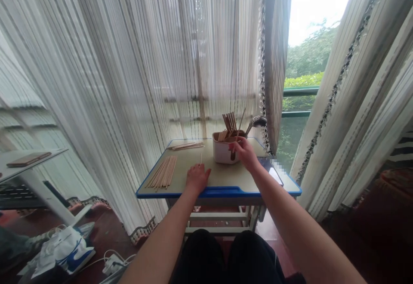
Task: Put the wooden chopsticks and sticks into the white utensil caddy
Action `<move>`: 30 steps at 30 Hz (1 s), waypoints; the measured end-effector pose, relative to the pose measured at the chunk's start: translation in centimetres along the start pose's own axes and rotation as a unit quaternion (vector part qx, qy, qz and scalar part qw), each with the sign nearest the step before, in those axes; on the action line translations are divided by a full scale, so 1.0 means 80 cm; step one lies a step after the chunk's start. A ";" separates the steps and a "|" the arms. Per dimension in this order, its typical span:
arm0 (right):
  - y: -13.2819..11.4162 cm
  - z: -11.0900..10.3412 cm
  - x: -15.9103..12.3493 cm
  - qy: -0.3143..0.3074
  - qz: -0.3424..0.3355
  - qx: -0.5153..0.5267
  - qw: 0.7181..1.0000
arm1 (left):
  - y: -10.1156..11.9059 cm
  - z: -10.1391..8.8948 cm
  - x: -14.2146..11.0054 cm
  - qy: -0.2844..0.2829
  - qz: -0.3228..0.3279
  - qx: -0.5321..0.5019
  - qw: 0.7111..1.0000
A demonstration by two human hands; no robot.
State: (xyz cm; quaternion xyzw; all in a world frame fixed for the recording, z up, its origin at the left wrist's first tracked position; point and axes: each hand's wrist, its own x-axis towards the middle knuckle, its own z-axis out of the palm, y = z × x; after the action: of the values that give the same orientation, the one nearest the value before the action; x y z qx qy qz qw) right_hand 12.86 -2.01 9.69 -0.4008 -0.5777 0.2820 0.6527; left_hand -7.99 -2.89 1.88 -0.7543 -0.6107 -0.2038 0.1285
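Observation:
My left hand (197,177) rests on the small table near its front edge, fingers curled down. One light wooden chopstick (201,158) sticks out beyond the fingers; the rest of it is hidden under the hand. My right hand (244,151) is at the right side of a white utensil holder (224,155), pinching a thin chopstick (240,125) that slants upward over the rim. In the holder stand several brown wooden utensils (229,121) and a metal slotted ladle (258,121). A fanned bundle of chopsticks (164,172) lies left of my left hand.
More chopsticks (187,146) lie at the table's back left. The table has a blue edge (206,192). A phone-like flat object (275,175) lies by my right forearm. Curtains (145,60) hang close behind; another table (32,159) stands left, with a power strip (112,264) on the floor.

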 end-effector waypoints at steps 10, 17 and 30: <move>0.025 0.019 0.112 0.004 -0.016 -0.121 0.993 | -0.004 0.005 0.011 -0.018 -0.049 -0.012 0.999; 0.046 0.024 0.128 -0.039 0.005 -0.186 0.982 | -0.006 0.005 0.016 -0.042 -0.065 -0.030 0.997; 0.017 0.018 0.141 -0.090 0.080 -0.130 0.984 | -0.012 0.013 0.020 -0.020 -0.054 -0.074 0.996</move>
State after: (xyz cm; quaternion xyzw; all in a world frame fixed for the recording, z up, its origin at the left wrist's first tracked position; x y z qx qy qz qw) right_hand 13.56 8.38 14.51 -0.5005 -0.6316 0.2906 0.5159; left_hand -8.53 -0.81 1.61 -0.7317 -0.6361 -0.2400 0.0491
